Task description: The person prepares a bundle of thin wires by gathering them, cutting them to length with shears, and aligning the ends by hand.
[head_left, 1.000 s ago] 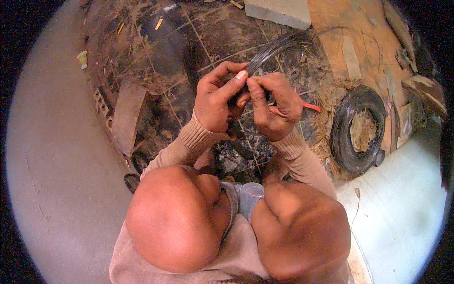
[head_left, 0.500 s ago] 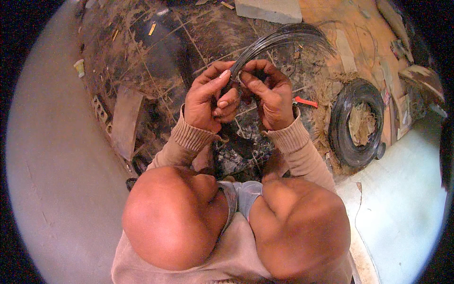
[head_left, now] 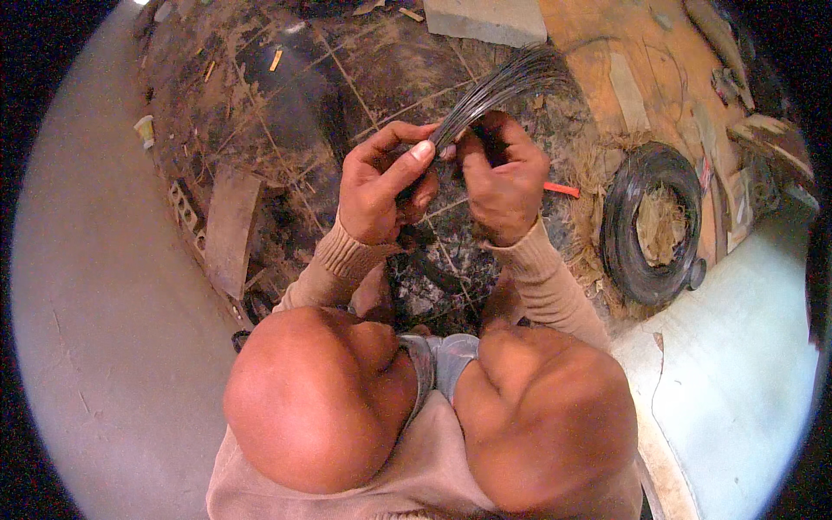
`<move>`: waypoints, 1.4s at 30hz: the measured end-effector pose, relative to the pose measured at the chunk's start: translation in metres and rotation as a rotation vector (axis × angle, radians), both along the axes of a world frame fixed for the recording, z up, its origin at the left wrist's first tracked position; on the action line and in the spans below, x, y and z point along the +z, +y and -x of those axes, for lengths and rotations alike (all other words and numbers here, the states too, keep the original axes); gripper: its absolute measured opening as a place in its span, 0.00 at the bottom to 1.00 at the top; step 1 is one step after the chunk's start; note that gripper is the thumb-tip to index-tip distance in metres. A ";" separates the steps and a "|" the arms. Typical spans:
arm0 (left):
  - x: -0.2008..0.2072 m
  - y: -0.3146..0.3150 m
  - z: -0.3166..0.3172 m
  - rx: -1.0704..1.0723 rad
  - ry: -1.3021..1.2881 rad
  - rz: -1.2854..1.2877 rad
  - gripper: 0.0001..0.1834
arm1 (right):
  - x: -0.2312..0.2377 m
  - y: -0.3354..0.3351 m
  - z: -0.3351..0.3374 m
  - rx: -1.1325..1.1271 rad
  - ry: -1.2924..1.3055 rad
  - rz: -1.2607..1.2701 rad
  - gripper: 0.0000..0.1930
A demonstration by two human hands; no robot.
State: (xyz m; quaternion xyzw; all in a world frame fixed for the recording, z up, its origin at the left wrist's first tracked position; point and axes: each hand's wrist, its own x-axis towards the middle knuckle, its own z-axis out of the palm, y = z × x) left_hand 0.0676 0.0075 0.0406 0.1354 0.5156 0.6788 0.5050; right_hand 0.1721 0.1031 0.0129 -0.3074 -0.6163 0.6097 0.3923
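Note:
A bundle of thin dark wires (head_left: 494, 97) fans out upward and to the right, its lower end pinched between the thumb and fingers of my left hand (head_left: 381, 178). Close beside it, my right hand (head_left: 504, 178) has its thumb and fingers drawn together near the bundle's gripped end. What sits between those right fingertips, if anything, is too small to tell. A red handle (head_left: 563, 189) shows just right of my right hand, the rest of it hidden. Farther right lies a thick coil of dark wire (head_left: 620, 230) with brown fibrous wrapping in its middle.
Dirty dark tiles (head_left: 390, 69) cover the floor ahead. A pale block (head_left: 485, 22) lies at the far side, near an orange-brown board (head_left: 598, 43). On the left are a wooden plank (head_left: 232, 227), a block with holes (head_left: 185, 208) and a small cup (head_left: 145, 132).
The wire bundle has swung more upright, its free ends shifting left. My right hand has turned and moved slightly right, its fingertips drawing a little away from the bundle.

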 end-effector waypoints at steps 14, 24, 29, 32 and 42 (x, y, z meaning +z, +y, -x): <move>0.000 -0.016 0.029 0.225 0.069 -0.015 0.09 | -0.020 0.078 -0.063 0.061 -0.555 -0.297 0.08; 0.015 -0.009 0.013 0.030 0.434 -0.027 0.33 | -0.009 0.090 -0.122 -0.695 -1.339 -1.166 0.19; 0.004 -0.007 0.005 -0.060 0.840 -0.069 0.43 | 0.026 0.029 -0.047 -0.203 -0.349 -0.330 0.18; 0.003 -0.005 0.000 -0.160 1.022 -0.007 0.47 | 0.058 0.037 -0.039 -0.067 -0.333 -0.779 0.14; 0.014 -0.004 0.003 -0.545 1.406 0.200 0.51 | 0.046 0.035 -0.021 0.501 -0.466 -1.003 0.08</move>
